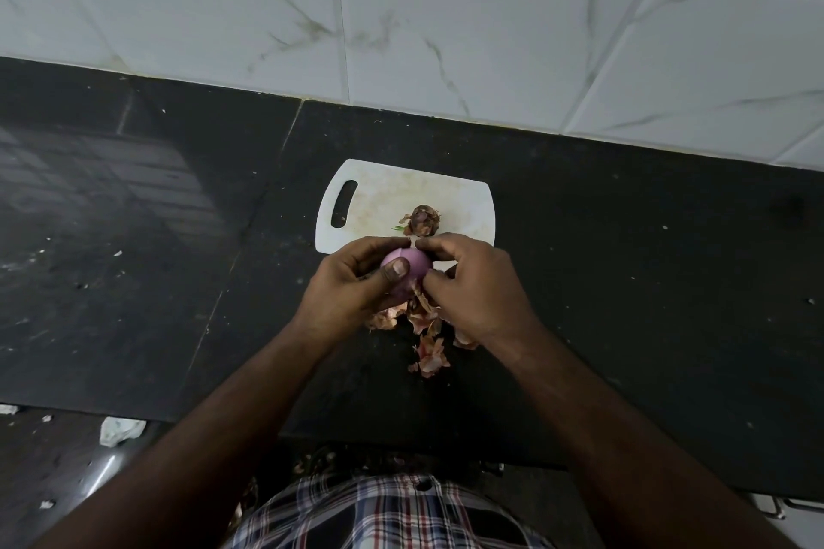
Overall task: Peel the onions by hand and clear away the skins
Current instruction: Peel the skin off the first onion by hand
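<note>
A peeled pale purple onion is held above the near edge of the white cutting board. My left hand grips it, thumb pressed on its front. My right hand pinches the onion's right side and top, where a thin strip of skin sticks up. A second onion, still in brown skin, lies on the board just beyond the hands. Loose brown skins are piled on the black counter under and in front of my hands.
The black stone counter runs left to right against a white marble-tiled wall. Crumbs speck the counter. A crumpled white scrap lies at the counter's lower left edge. My checked shirt shows at the bottom.
</note>
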Available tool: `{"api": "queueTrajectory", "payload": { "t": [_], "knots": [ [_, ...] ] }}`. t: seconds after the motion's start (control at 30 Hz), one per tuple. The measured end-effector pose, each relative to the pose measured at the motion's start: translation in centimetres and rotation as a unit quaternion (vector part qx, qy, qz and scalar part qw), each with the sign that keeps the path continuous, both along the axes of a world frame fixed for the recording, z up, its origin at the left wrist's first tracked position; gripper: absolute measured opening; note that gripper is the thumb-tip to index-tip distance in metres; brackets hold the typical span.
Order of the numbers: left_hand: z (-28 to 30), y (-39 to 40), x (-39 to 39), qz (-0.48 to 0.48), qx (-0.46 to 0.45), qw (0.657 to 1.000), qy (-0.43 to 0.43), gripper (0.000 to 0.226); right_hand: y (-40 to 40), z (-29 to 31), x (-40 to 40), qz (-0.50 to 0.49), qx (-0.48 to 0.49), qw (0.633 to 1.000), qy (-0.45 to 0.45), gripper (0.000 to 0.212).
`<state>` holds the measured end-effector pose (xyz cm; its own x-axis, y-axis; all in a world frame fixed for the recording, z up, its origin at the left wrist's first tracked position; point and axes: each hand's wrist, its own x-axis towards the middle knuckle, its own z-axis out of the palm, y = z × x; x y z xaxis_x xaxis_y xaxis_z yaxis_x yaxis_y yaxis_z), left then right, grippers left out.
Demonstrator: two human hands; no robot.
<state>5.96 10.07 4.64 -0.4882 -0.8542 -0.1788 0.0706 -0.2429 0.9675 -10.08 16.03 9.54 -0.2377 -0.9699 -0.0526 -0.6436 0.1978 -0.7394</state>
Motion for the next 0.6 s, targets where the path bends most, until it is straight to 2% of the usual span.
{"api": "queueTrajectory", "payload": {
  "t": [0.07, 0.2, 0.37, 0.6],
  "knots": [
    [0.2, 0.0, 0.1, 0.011, 0.032, 0.999, 0.019, 0.039, 0.0, 0.0, -0.6, 0.001, 0.007, 0.999, -0.034, 0.039],
    [0.2, -0.2, 0.4, 0.015, 0.033, 0.999, 0.015, 0.04, 0.4, -0.2, -0.8, -0.031, -0.013, 0.997, -0.062, 0.029],
    [0.4, -0.1, 0.0, 0.009, 0.045, 0.999, 0.021, 0.044, 0.6, -0.3, 0.2, -0.045, -0.071, 0.996, -0.01, 0.022],
    [0.7, -0.1, -0.1, -0.005, 0.058, 0.998, 0.036, 0.04, 0.1, -0.4, 0.4, -0.062, -0.062, 0.996, 0.025, 0.026]
  ]
}}
